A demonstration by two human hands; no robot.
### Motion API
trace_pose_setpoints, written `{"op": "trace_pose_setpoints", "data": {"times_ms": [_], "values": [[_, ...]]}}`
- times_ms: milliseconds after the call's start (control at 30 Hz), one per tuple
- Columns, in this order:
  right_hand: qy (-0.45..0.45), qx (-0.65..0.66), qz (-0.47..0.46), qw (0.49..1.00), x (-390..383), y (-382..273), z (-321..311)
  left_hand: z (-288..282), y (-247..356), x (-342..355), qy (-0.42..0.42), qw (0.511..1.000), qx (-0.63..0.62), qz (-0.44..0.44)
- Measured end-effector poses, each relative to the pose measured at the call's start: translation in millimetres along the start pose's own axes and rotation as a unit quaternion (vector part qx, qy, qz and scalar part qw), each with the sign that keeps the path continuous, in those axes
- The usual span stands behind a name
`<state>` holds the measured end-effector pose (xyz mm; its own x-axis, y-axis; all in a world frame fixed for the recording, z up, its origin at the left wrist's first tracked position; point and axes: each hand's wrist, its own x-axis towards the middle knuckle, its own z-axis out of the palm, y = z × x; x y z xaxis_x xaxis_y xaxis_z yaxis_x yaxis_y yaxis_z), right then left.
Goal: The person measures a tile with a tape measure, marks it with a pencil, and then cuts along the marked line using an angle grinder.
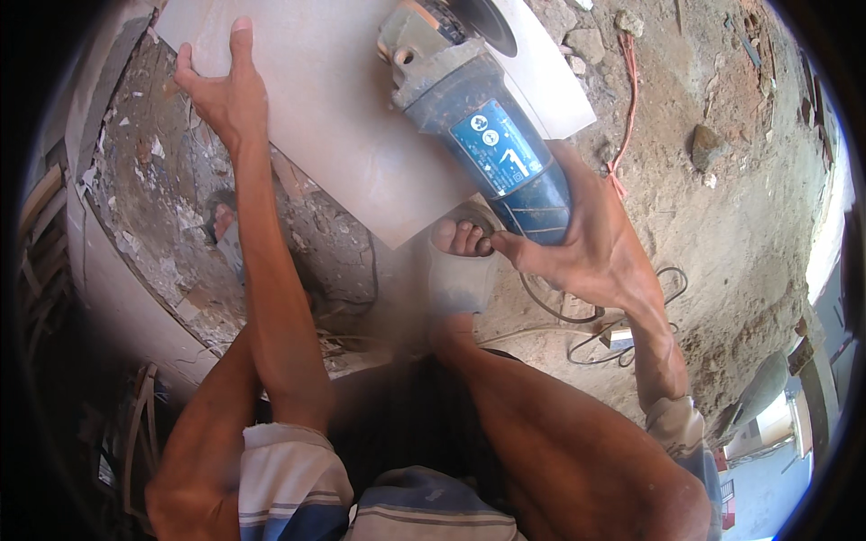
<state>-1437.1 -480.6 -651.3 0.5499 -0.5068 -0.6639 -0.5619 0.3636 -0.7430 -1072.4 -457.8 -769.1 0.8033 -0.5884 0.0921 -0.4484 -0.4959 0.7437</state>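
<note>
My right hand [591, 239] is wrapped round the rear body of a blue angle grinder [492, 135] with a grey metal gear head. Its dark round disc [487, 20] shows at the top edge, over a large pale tile [334, 108]. At the tile's left edge, my left hand [230, 95] grips it, thumb stretched over the top face and another finger apart at the edge. The remaining left fingers are hidden. One corner of the tile points toward me, just above my sandalled foot [460, 261]. Whether the disc touches the tile cannot be made out.
Rough, dusty ground with rubble surrounds the tile. A dark cable [564, 317] loops beside my right wrist. Pink string [631, 99] and a brown stone [705, 146] lie to the right. My other foot [223, 221] is partly visible behind my left forearm.
</note>
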Motion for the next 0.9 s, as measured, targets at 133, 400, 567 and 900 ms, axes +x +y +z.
{"op": "trace_pose_setpoints", "data": {"times_ms": [133, 400, 567, 900], "values": [[-0.001, -0.003, -0.007, 1.000, -2.1, 4.1, -0.7, -1.9, 2.5, -0.7, -0.004, 1.000, 0.005, -0.012], [0.002, 0.050, -0.009, 0.999, -9.7, 10.5, 0.7, -0.7, -0.4, -1.3, 0.003, 1.000, 0.009, -0.005], [0.001, 0.014, -0.011, 1.000, -14.0, 9.0, -1.9, -0.2, -6.4, 3.5, 0.007, 1.000, 0.018, 0.021], [0.003, -0.011, -0.004, 1.000, -21.4, 14.4, -3.6, 0.1, -5.5, 2.9, 0.005, 1.000, 0.017, 0.026]]}}
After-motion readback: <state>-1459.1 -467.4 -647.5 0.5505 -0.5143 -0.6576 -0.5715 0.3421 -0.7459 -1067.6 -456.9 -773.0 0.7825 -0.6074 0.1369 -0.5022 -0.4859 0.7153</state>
